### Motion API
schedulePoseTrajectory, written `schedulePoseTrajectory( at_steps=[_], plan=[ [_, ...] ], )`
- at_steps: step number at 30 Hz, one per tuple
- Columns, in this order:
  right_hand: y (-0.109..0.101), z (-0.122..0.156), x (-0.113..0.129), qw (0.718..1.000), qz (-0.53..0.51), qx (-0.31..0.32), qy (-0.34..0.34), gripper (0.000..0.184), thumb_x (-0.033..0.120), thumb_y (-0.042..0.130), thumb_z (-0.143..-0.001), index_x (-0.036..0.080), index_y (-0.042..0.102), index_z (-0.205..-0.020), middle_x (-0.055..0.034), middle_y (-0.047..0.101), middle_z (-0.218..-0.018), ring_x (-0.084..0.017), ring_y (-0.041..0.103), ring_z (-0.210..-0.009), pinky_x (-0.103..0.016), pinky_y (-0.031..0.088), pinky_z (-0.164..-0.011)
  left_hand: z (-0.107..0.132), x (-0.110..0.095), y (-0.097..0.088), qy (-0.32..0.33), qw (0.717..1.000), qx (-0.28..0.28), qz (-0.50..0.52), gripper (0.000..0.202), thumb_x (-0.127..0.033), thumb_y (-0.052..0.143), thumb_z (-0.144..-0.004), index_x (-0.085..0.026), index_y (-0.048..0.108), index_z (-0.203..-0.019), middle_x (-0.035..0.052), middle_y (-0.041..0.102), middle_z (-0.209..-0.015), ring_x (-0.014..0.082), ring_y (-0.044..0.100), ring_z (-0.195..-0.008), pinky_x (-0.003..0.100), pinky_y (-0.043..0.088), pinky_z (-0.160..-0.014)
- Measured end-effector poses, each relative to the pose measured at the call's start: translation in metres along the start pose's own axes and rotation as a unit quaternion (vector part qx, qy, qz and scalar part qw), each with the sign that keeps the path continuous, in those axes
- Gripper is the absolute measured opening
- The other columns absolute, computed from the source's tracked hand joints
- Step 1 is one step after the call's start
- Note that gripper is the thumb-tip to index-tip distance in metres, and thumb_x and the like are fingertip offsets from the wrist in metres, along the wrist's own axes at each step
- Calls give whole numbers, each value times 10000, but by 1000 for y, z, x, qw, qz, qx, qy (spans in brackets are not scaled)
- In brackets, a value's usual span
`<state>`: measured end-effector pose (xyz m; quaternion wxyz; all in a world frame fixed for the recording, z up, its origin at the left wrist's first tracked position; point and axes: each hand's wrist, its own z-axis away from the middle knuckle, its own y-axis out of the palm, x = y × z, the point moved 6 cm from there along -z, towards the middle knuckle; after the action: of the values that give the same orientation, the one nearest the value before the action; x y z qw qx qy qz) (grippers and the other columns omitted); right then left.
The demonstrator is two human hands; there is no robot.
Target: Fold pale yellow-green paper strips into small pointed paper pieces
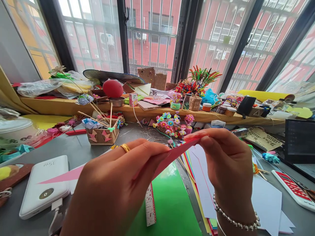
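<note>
A strip of pink paper (172,156) is stretched between my two hands, raised above the desk and tilted up toward the right. My left hand (115,177), with a gold ring, pinches its left part between thumb and fingers. The other end is pinched by my right hand (223,157), which wears a beaded bracelet on the wrist. A pointed pink paper tip (61,175) shows to the left of my left hand. Beneath my hands lies a glossy green sheet (172,196) with a patterned ruler (150,206) on it.
White and coloured paper sheets (265,196) lie at the right, near a red and white calculator (292,188). At the left are a white power bank (45,186) with its cable and a cardboard box (102,132) holding sticks. Crafted flowers (169,124) stand behind my hands.
</note>
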<state>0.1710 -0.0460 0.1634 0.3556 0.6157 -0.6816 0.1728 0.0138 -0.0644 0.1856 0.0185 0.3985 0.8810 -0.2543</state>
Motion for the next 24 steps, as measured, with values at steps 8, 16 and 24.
schedulePoseTrajectory(
  at_steps=[8,16,24],
  plan=[
    [-1,2,3,999,27,-9,-21,84,165,571,-702,230,625,-701,11,665,-653,-162,623,-640,-295,526,-574,1,0,2,5,1000,6,-1,72,-259,540,-667,-313,581,-692,-120,594,-579,69,503,-447,174,433,-467],
    [-2,4,6,998,30,-38,-33,57,191,585,-688,225,625,-665,16,647,-618,-155,605,-595,-280,498,-538,0,0,1,10,999,37,-2,117,-258,495,-696,-304,603,-695,-111,605,-578,63,511,-442,158,436,-460],
    [-1,4,8,997,39,-39,-51,84,158,592,-679,236,616,-659,23,636,-608,-146,593,-592,-270,484,-531,-1,2,1,28,999,27,4,100,-261,510,-691,-305,599,-706,-114,613,-593,60,520,-446,144,438,-462]
  ],
)
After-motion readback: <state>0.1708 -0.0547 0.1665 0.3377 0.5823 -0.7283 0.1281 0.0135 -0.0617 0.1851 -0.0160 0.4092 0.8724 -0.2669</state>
